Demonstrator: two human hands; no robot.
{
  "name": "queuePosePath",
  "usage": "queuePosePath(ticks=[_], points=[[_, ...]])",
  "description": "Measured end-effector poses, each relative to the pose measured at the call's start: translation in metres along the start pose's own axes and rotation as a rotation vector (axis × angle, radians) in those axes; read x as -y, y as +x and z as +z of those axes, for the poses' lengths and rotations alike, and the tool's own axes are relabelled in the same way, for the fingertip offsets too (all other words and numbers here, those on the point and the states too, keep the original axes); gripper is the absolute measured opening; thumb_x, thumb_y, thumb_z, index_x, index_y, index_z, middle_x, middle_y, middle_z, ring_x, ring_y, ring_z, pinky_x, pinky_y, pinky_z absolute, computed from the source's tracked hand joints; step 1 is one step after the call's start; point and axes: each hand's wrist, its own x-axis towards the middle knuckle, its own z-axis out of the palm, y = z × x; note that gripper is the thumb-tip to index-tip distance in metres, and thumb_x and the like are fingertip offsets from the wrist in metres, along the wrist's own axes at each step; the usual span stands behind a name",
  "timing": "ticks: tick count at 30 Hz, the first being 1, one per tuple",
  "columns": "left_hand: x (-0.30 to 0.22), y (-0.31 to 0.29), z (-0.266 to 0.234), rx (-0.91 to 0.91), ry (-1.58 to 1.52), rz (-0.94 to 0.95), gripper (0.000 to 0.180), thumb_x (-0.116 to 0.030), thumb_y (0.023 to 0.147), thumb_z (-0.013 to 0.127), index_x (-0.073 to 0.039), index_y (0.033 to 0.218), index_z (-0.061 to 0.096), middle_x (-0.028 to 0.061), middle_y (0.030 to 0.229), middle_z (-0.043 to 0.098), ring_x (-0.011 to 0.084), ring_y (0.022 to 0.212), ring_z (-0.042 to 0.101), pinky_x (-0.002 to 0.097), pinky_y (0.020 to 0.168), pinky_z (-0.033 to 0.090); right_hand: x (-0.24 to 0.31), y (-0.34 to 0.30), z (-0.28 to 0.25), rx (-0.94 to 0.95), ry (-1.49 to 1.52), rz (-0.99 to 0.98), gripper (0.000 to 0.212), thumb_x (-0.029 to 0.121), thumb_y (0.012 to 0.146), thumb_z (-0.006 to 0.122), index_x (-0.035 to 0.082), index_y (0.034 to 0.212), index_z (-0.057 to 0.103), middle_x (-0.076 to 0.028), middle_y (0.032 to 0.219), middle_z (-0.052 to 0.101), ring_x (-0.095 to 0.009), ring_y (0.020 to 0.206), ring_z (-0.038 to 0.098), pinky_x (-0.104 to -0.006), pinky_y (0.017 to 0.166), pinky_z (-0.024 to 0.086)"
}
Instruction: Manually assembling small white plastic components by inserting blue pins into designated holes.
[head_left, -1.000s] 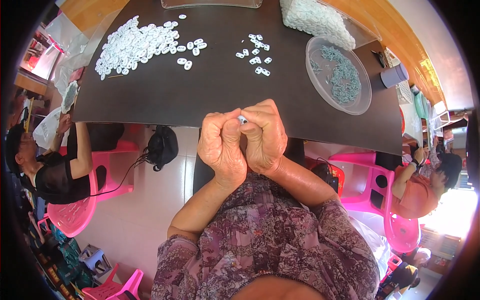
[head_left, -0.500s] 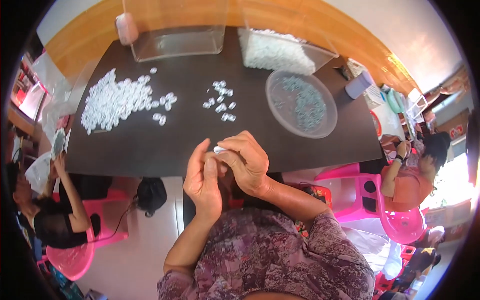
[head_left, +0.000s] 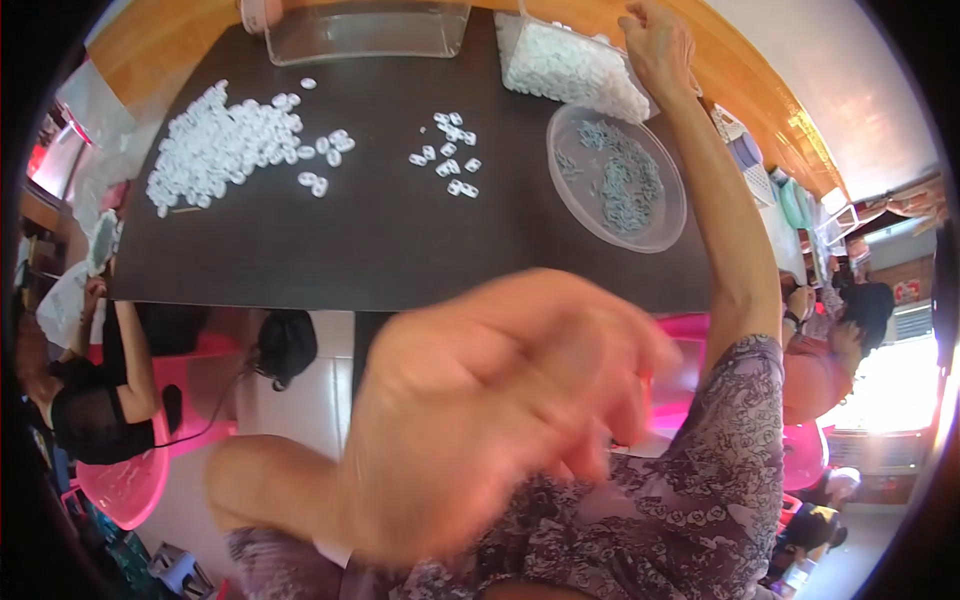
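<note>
My right hand point(head_left: 660, 48) reaches to the far right, beside the clear bin point(head_left: 507, 48) heaped with small white plastic pieces point(head_left: 570, 72). Its fingers look loosely bent and apart, with nothing visible in them. Large and smeared by motion, my left hand point(head_left: 490, 410) is raised in front of my chest. Its fingers curl toward the right, and whatever they may hold is hidden. On the dark table point(head_left: 400, 260) lie a big pile of white oval pieces point(head_left: 225, 140) at left and several smaller white pieces point(head_left: 450, 155) in the middle.
A round clear tray point(head_left: 555, 175) with small grey-green parts point(head_left: 625, 185) sits near my right forearm. Another clear bin point(head_left: 370, 45) stands at the back. Two people sit nearby on pink chairs, one at left point(head_left: 95, 400) and one at right point(head_left: 815, 370).
My right hand has gone from the middle to the bin at far right. My left hand has risen and blurred. The white piece between my fingers earlier is no longer visible.
</note>
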Motion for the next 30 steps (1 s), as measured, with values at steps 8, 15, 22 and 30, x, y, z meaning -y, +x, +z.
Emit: queuePosePath(ticks=[8, 15, 22, 30], points=[[0.011, 0.036, 0.028, 0.381, 0.371, 0.3, 0.034, -0.029, 0.087, 0.053, 0.004, 0.092, 0.062, 0.0108, 0.074, 0.062, 0.0157, 0.062, 0.057, 0.0286, 0.056, 0.046, 0.074, -0.021, -0.022, 0.152, 0.164, 0.031, 0.011, 0.01, 0.072, 0.063, 0.002, 0.08, 0.065, -0.018, 0.08, 0.062, -0.034, 0.079, 0.059, -0.041, 0.071, 0.046], [0.007, 0.048, 0.035, 0.711, 0.984, 0.659, 0.029, -0.025, 0.08, 0.059, 0.002, 0.088, 0.064, 0.009, 0.074, 0.062, 0.019, 0.064, 0.058, 0.0345, 0.056, 0.047, 0.121, -0.068, -0.004, 0.368, 0.444, -0.12, 0.011, 0.006, 0.077, 0.063, 0.005, 0.087, 0.067, -0.009, 0.082, 0.064, -0.022, 0.079, 0.059, -0.0318, 0.07, 0.047], [0.041, 0.046, 0.006, 0.527, 1.452, 0.891, 0.019, -0.019, 0.066, 0.062, -0.001, 0.073, 0.065, 0.0093, 0.069, 0.062, 0.0246, 0.064, 0.06, 0.0381, 0.053, 0.047, 0.156, -0.105, 0.046, 0.546, 0.483, -0.264, 0.011, 0.012, 0.072, 0.065, 0.01, 0.082, 0.068, -0.007, 0.074, 0.059, -0.026, 0.076, 0.055, -0.0365, 0.069, 0.046], [0.09, 0.044, -0.108, 0.077, 1.323, 0.717, 0.014, -0.009, 0.072, 0.065, 0.001, 0.079, 0.058, 0.0102, 0.068, 0.06, 0.0277, 0.061, 0.061, 0.036, 0.055, 0.05, 0.182, -0.112, 0.056, 0.544, 0.447, -0.355, 0.008, 0.006, 0.067, 0.068, 0.005, 0.073, 0.062, -0.009, 0.072, 0.054, -0.026, 0.072, 0.052, -0.0375, 0.064, 0.044]])
